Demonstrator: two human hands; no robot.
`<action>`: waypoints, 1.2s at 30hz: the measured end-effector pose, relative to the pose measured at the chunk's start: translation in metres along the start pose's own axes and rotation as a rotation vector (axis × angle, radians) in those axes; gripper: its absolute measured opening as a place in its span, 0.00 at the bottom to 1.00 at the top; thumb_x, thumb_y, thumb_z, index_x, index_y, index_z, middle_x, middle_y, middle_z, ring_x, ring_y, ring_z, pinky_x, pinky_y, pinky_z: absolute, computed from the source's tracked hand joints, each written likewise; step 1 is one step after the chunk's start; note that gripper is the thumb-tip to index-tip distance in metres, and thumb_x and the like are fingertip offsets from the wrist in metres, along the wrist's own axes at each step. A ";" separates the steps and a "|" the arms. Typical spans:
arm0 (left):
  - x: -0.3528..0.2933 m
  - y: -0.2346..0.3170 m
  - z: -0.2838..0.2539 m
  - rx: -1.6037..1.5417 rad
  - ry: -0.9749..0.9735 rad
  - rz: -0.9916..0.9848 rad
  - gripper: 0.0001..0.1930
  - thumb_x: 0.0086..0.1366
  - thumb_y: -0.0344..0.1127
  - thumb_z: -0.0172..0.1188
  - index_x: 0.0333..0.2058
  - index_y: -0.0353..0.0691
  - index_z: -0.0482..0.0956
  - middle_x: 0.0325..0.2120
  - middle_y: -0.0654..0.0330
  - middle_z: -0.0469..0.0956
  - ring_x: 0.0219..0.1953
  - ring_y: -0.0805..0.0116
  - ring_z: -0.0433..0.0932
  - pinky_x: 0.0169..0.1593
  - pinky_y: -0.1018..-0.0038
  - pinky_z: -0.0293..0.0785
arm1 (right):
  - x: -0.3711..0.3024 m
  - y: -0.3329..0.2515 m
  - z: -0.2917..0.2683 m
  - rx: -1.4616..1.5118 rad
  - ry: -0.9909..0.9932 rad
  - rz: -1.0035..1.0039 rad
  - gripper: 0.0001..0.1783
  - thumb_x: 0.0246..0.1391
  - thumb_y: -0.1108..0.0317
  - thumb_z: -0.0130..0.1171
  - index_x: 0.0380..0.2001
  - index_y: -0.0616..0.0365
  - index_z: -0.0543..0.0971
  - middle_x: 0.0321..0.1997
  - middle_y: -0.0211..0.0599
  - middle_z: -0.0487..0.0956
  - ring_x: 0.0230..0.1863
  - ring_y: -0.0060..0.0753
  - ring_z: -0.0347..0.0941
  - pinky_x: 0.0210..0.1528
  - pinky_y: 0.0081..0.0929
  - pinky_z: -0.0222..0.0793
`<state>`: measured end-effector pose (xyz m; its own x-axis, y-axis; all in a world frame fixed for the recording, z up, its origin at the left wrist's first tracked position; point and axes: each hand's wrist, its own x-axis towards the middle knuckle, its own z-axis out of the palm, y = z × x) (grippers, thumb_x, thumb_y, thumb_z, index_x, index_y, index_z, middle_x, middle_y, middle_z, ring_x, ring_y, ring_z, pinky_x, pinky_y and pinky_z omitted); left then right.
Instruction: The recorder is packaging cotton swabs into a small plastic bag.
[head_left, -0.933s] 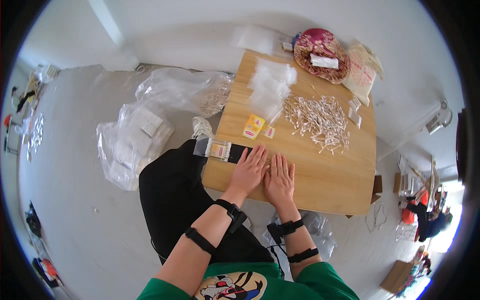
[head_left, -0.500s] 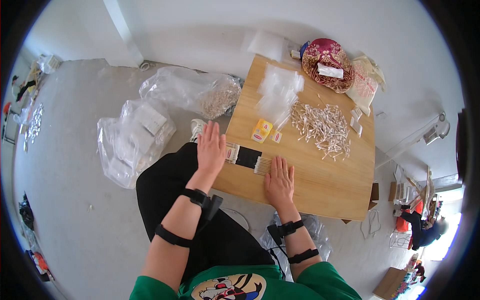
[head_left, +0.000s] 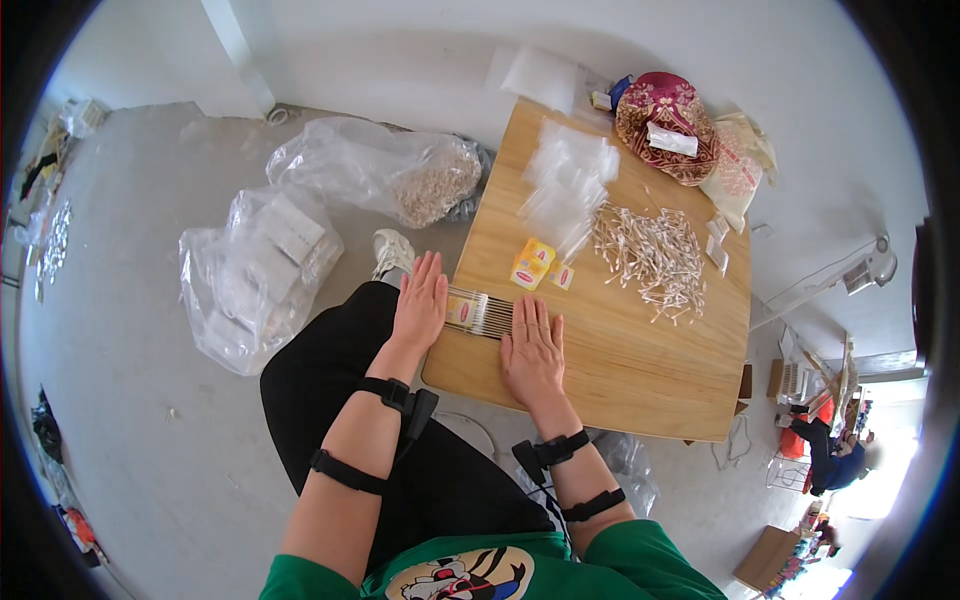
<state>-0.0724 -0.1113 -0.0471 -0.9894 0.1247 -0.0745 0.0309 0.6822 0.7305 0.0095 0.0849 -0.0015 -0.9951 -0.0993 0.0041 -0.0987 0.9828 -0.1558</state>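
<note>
My left hand [head_left: 420,305] stands on edge at the table's near left edge, fingers stretched out and together, holding nothing. My right hand [head_left: 535,350] lies palm down on the table, fingers straight, touching the right end of a row of cotton swabs [head_left: 495,317]. The row lies flat between my hands over a dark strip, mostly hidden. Next to my left hand is a yellow and red card [head_left: 463,310] with swabs around it. Beyond sit a small stack of yellow cards [head_left: 532,262] and a single card [head_left: 560,275]. To the right spreads a loose pile of cotton swabs [head_left: 655,260].
Clear plastic sleeves [head_left: 570,180] lie on the wooden table [head_left: 620,370]. A burgundy patterned cloth item [head_left: 660,105] and a cream cloth bag [head_left: 738,170] sit at its back. Large clear bags [head_left: 265,285] rest on the floor at left. Another person [head_left: 840,462] is far right.
My right hand has slid left, bringing the swabs under its fingertips across the dark strip toward the card. My left hand has stayed nearly in place.
</note>
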 end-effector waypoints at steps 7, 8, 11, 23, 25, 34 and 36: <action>0.000 -0.001 0.000 0.004 0.024 0.033 0.28 0.78 0.49 0.32 0.68 0.39 0.58 0.69 0.51 0.57 0.72 0.54 0.51 0.72 0.57 0.46 | 0.009 -0.013 0.003 0.015 0.026 -0.013 0.34 0.64 0.58 0.47 0.70 0.60 0.57 0.75 0.44 0.57 0.76 0.43 0.48 0.76 0.51 0.37; 0.000 0.000 0.000 0.003 0.022 0.033 0.28 0.78 0.49 0.32 0.68 0.39 0.58 0.69 0.51 0.57 0.72 0.54 0.51 0.72 0.57 0.46 | 0.009 -0.013 0.005 0.006 0.030 -0.023 0.34 0.64 0.58 0.47 0.70 0.60 0.57 0.75 0.45 0.56 0.77 0.43 0.48 0.76 0.51 0.36; 0.000 0.000 0.000 -0.018 0.031 0.030 0.28 0.78 0.49 0.32 0.68 0.39 0.58 0.69 0.51 0.57 0.72 0.54 0.51 0.72 0.57 0.46 | 0.010 -0.018 0.008 0.001 0.017 -0.006 0.35 0.64 0.58 0.47 0.71 0.60 0.56 0.75 0.45 0.55 0.77 0.42 0.47 0.76 0.50 0.36; -0.003 0.029 -0.024 -0.053 0.205 0.203 0.27 0.78 0.48 0.37 0.68 0.39 0.58 0.69 0.52 0.58 0.72 0.57 0.54 0.73 0.60 0.45 | 0.010 -0.012 -0.001 0.759 0.365 -0.013 0.28 0.69 0.65 0.41 0.68 0.65 0.58 0.73 0.50 0.58 0.75 0.49 0.51 0.74 0.40 0.46; -0.005 0.033 -0.027 -0.836 0.095 0.094 0.28 0.78 0.50 0.39 0.68 0.39 0.59 0.69 0.55 0.59 0.71 0.63 0.55 0.72 0.65 0.46 | 0.013 -0.019 -0.002 0.929 0.364 0.038 0.27 0.71 0.64 0.38 0.68 0.66 0.58 0.73 0.50 0.59 0.74 0.48 0.52 0.73 0.37 0.46; -0.007 0.028 -0.020 -1.369 0.079 -0.080 0.31 0.78 0.52 0.34 0.69 0.36 0.53 0.66 0.50 0.62 0.69 0.59 0.59 0.73 0.66 0.48 | 0.031 -0.037 0.008 1.124 0.349 0.118 0.29 0.74 0.57 0.31 0.68 0.68 0.57 0.70 0.52 0.61 0.72 0.46 0.55 0.72 0.35 0.47; -0.008 0.027 -0.018 -1.410 0.078 -0.082 0.31 0.78 0.52 0.33 0.69 0.36 0.53 0.66 0.49 0.62 0.69 0.58 0.59 0.73 0.66 0.48 | 0.031 -0.038 0.007 1.119 0.339 0.121 0.29 0.74 0.56 0.31 0.68 0.68 0.58 0.70 0.53 0.62 0.72 0.46 0.55 0.72 0.35 0.47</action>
<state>-0.0664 -0.1066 -0.0146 -0.9881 0.0491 -0.1456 -0.1456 -0.6020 0.7851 -0.0175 0.0436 -0.0023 -0.9660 0.1982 0.1660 -0.1061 0.2816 -0.9536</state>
